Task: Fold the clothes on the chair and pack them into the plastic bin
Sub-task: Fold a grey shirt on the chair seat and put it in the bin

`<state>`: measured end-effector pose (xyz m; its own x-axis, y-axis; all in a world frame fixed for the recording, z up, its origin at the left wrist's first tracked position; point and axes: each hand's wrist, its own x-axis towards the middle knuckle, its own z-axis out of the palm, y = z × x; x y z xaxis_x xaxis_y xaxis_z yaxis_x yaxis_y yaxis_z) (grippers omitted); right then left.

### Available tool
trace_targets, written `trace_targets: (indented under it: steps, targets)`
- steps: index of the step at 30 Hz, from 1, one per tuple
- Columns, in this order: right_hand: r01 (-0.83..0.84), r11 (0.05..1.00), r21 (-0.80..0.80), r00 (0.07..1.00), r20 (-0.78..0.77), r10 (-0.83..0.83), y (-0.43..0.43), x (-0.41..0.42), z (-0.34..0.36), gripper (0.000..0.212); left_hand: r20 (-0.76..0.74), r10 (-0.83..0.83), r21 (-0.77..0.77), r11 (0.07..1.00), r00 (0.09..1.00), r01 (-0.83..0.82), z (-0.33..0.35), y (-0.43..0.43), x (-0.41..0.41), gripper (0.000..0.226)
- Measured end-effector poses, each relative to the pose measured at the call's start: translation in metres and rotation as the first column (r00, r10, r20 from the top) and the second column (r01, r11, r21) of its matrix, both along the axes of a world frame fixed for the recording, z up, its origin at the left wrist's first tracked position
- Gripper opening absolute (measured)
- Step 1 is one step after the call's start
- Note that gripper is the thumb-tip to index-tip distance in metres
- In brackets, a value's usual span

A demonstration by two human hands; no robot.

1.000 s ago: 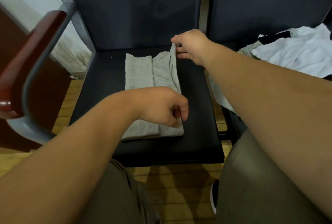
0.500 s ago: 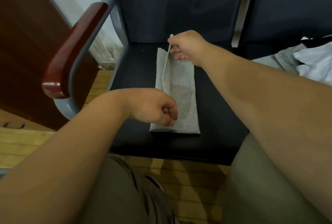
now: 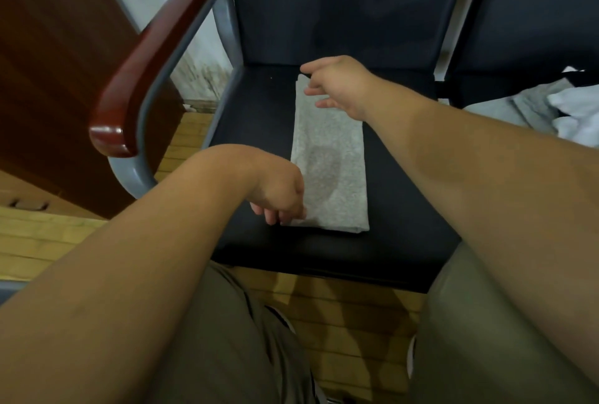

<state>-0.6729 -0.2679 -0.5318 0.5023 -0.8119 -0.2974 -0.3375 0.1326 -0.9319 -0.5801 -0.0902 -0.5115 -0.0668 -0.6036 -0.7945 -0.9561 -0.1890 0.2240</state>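
Note:
A grey garment (image 3: pixel 330 163), folded into a long narrow strip, lies flat on the black seat of the chair (image 3: pixel 259 118). My left hand (image 3: pixel 280 194) sits at the strip's near left corner, its relaxed fingers pointing down and touching the edge. Over the strip's far end hovers my right hand (image 3: pixel 337 86), fingers spread loosely toward the left and holding nothing. The plastic bin is not in view.
A pile of white, grey and black clothes (image 3: pixel 551 105) lies on the neighbouring seat at the right. A red-brown wooden armrest (image 3: pixel 146 69) on a grey metal frame stands left of the seat, with a dark wooden cabinet (image 3: pixel 58 47) beyond. My knees are in front, over wooden floor.
The garment's right flap was carried over to the left, so the garment is now a narrow strip. Both hands have let go of its edge and opened.

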Motion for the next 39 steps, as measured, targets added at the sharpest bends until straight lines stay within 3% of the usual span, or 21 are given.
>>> trace_targets:
  steps: [5,9,11,15,17,20,24,26,29,33,39]
  targets:
    - [-0.043,0.997,-0.067,0.991,-0.132,0.034,0.021,-0.025,0.015,0.031,-0.002,0.008,-0.116,0.993,1.000,-0.008,0.006,-0.002,-0.003,0.015]
    - [-0.151,0.986,-0.066,0.932,-0.341,0.121,0.034,-0.045,0.018,0.039,0.042,0.065,-0.237,0.970,0.997,-0.053,0.005,0.000,-0.010,0.009]
    - [-0.201,0.979,-0.032,0.881,-0.443,0.166,0.040,-0.053,0.022,0.046,0.114,0.133,-0.238,0.966,0.985,-0.103,0.000,0.001,-0.012,0.017]
    - [-0.396,0.918,0.030,0.698,-0.640,0.322,0.066,-0.076,0.036,0.035,0.017,0.350,-0.117,0.931,0.937,-0.346,-0.008,0.007,-0.016,0.021]
    - [-0.431,0.900,0.062,0.668,-0.649,0.364,0.084,-0.087,0.034,0.032,0.008,0.372,-0.127,0.921,0.928,-0.368,-0.012,0.011,-0.018,0.019]
    - [-0.421,0.907,-0.022,0.745,-0.580,0.331,0.105,-0.099,0.020,0.026,-0.017,0.412,-0.184,0.894,0.911,-0.408,-0.017,0.018,-0.024,0.019]
    - [-0.588,0.803,-0.096,0.614,-0.700,0.366,0.115,-0.112,0.007,0.035,-0.048,0.485,-0.278,0.833,0.873,-0.478,-0.022,0.022,-0.031,0.017]
    - [-0.602,0.794,-0.088,0.610,-0.693,0.385,0.117,-0.117,0.002,0.035,-0.054,0.541,-0.311,0.790,0.839,-0.529,-0.025,0.023,-0.029,0.020]
    - [-0.644,0.761,-0.078,0.578,-0.701,0.418,0.119,-0.120,-0.004,0.034,-0.086,0.603,-0.276,0.751,0.793,-0.600,-0.029,0.025,-0.022,0.031]
    - [-0.674,0.733,-0.096,0.559,-0.715,0.420,0.118,-0.119,-0.009,0.034,-0.075,0.594,-0.259,0.764,0.801,-0.591,-0.031,0.025,-0.024,0.036]
    - [-0.705,0.703,-0.092,0.524,-0.735,0.430,0.116,-0.116,-0.009,0.035,-0.200,0.655,-0.220,0.695,0.729,-0.685,-0.021,0.020,-0.025,0.018]
